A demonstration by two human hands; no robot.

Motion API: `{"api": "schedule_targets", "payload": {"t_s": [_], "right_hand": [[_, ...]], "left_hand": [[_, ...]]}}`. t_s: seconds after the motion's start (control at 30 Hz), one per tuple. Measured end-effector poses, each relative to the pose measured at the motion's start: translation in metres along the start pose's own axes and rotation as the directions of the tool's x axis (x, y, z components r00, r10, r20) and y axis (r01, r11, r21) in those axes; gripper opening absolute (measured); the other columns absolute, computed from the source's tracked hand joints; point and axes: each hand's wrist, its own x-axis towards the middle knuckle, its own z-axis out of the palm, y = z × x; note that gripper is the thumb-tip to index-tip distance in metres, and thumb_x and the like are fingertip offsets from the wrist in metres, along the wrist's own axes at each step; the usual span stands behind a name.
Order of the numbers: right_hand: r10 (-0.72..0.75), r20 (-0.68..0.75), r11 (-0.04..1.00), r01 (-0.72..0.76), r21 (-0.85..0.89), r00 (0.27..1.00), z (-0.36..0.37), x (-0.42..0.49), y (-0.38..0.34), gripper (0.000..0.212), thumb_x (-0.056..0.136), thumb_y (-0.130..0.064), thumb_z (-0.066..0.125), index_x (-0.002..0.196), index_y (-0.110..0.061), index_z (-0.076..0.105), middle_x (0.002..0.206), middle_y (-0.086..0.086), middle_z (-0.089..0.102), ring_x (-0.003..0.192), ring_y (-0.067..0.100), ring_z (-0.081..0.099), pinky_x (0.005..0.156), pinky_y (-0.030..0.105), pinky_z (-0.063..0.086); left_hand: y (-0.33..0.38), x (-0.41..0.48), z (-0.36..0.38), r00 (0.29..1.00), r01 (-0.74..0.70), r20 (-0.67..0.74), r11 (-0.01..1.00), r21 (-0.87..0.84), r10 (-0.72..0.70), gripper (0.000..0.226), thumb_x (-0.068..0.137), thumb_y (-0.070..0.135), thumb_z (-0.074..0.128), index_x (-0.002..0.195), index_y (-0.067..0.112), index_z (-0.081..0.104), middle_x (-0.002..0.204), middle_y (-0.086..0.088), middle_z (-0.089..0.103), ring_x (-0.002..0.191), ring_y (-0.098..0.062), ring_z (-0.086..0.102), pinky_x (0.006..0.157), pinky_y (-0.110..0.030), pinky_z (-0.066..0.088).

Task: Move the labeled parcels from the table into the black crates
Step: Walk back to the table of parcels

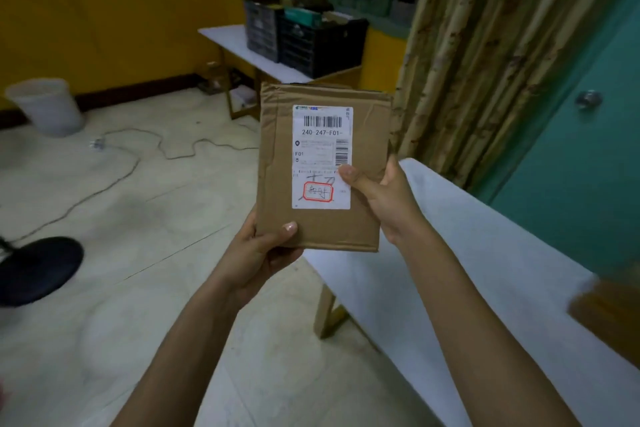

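Both hands held the cardboard parcel [322, 166] mid-frame, label up: left hand [258, 253] clamped its lower corner, right hand [377, 198] its right edge. Black crates [304, 35] sat above it in the frame.

dim, soft light; blurred, warped edges

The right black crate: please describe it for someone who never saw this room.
Find the far white table by the yellow wall. Two crates stand there together. The right crate, nearer the curtain, is darker than the left crate and shows a green box on top.
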Motion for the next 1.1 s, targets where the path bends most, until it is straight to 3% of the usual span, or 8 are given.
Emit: {"api": "schedule_targets", "payload": {"t_s": [0.2,0.4,0.6,0.8,0.9,1.1], "right_hand": [[0.045,0.148,0.999,-0.045,-0.008,0.988,0.11,0.058,0.033,0.052,0.082,-0.014,0.074,0.122,-0.031,0.047,0.106,-0.011,0.07,0.089,0.007,0.071,0.069,0.024,0.058],[0.093,0.202,0.995,-0.086,-0.043,0.975,0.168,0.129,0.065,0.067,0.079,-0.021,0.077,0.137,-0.025,0.043,0.118,-0.003,0.068,0.095,0.014,0.071,0.08,0.038,0.059],[0.091,0.284,0.996,-0.087,-0.03,0.955,0.223,0.246,0.099,0.063,0.08,-0.024,0.076,0.136,-0.03,0.045,0.117,-0.009,0.067,0.1,0.012,0.069,0.081,0.035,0.059],[0.041,0.368,0.999,-0.026,-0.046,0.929,0.281,0.363,0.105,0.059,0.084,-0.028,0.072,0.136,-0.038,0.045,0.115,-0.024,0.065,0.1,-0.003,0.064,0.071,0.016,0.055],[0.044,0.378,0.998,-0.023,-0.058,0.925,0.306,0.41,0.106,0.055,0.086,-0.033,0.069,0.131,-0.047,0.041,0.1,-0.037,0.064,0.094,-0.01,0.063,0.063,0.011,0.053],[0.061,0.375,0.997,-0.042,-0.06,0.925,0.341,0.492,0.121,0.06,0.09,-0.037,0.063,0.143,-0.044,0.034,0.115,-0.025,0.062,0.101,0.003,0.064,0.068,0.019,0.056]], "left_hand": [[0.038,0.01,-0.103,0.99,-0.016,-0.143,0.999,-0.045,0.009,0.063,0.07,0.018,0.073,0.128,0.027,0.052,0.116,-0.001,0.069,0.097,-0.02,0.07,0.072,-0.028,0.057],[0.05,0.058,-0.161,0.967,-0.002,-0.252,0.991,-0.133,-0.031,0.062,0.074,0.015,0.07,0.132,0.027,0.05,0.12,-0.002,0.067,0.1,-0.022,0.069,0.071,-0.029,0.057],[0.094,0.149,-0.217,0.94,-0.018,-0.34,0.992,-0.126,-0.027,0.062,0.074,0.017,0.07,0.131,0.028,0.05,0.122,-0.002,0.066,0.108,-0.025,0.066,0.08,-0.034,0.058],[0.162,0.245,-0.262,0.903,-0.025,-0.425,0.983,-0.18,-0.055,0.058,0.075,0.02,0.071,0.129,0.024,0.052,0.117,-0.004,0.069,0.104,-0.028,0.068,0.077,-0.031,0.059],[0.184,0.283,-0.279,0.889,-0.028,-0.454,0.979,-0.201,-0.068,0.055,0.076,0.019,0.071,0.128,0.023,0.053,0.113,-0.004,0.07,0.102,-0.029,0.068,0.076,-0.032,0.059],[0.215,0.356,-0.319,0.879,0.017,-0.467,0.985,-0.173,-0.097,0.044,0.088,0.016,0.063,0.13,0.022,0.049,0.122,-0.008,0.064,0.1,-0.027,0.068,0.077,-0.032,0.059]]}}
